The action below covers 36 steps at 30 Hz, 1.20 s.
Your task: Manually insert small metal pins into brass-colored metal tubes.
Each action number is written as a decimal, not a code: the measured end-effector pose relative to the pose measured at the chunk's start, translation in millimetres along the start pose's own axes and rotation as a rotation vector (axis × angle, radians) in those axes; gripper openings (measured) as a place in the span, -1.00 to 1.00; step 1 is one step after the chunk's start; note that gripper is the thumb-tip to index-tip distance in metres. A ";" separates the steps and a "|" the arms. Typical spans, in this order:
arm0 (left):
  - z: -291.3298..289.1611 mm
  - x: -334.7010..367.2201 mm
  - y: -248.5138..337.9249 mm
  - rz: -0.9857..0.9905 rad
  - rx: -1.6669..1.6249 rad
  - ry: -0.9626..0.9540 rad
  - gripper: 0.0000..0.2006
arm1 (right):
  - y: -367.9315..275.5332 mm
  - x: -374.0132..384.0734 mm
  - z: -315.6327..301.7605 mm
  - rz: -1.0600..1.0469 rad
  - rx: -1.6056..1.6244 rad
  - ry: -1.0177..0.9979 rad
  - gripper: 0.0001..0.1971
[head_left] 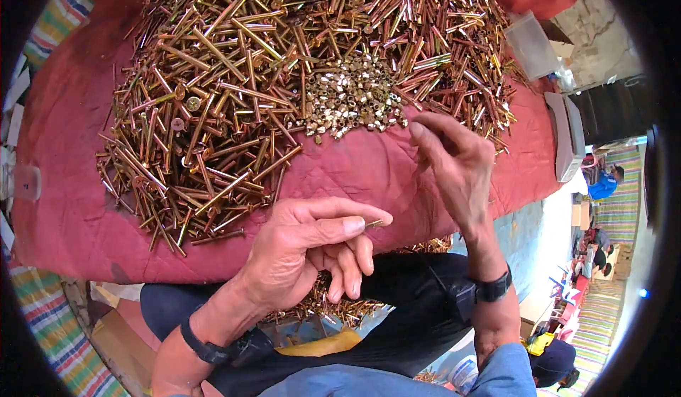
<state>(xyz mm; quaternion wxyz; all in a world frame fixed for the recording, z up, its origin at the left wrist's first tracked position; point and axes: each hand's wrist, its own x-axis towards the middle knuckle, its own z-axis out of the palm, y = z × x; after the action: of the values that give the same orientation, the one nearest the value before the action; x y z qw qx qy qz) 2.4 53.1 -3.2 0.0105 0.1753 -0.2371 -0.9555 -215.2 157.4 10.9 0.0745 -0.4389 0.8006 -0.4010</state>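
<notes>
My left hand is closed in a pinch, thumb against index finger, over the table's near edge. Between those fingertips the threaded end of a brass-coloured screw sticks out; the rest of it is hidden by the fingers. Its other fingers curl loosely below. My right hand hovers at the near right side of a small heap of silvery nuts, thumb and index finger brought together. Whatever is between them, if anything, is too small to make out. Behind and around the nuts spreads a big pile of long brass-coloured screws.
Red cloth covers the table. At its right edge stand a pale grey device and a clear plastic tub. More screws lie below, by my legs. Other people are at the far right, beside striped sheeting.
</notes>
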 end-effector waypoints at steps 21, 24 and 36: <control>4.9 -0.9 10.6 0.113 0.074 0.242 -0.94 | -30.8 -11.2 -2.0 0.259 0.524 -0.333 -0.81; 0.9 -3.1 11.1 0.113 0.031 0.219 -0.94 | -45.1 -25.3 -9.8 0.107 0.501 -0.460 -0.83; 1.8 -4.6 7.6 0.000 -0.054 0.117 -0.95 | -41.6 -38.9 -3.6 -0.415 0.341 -0.489 -0.64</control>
<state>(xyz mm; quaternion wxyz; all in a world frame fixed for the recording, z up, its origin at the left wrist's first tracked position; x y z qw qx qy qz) 5.6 47.6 3.3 0.0290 0.2306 -0.2104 -0.9496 -166.6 177.0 33.7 0.2528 -0.6563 0.5745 -0.4187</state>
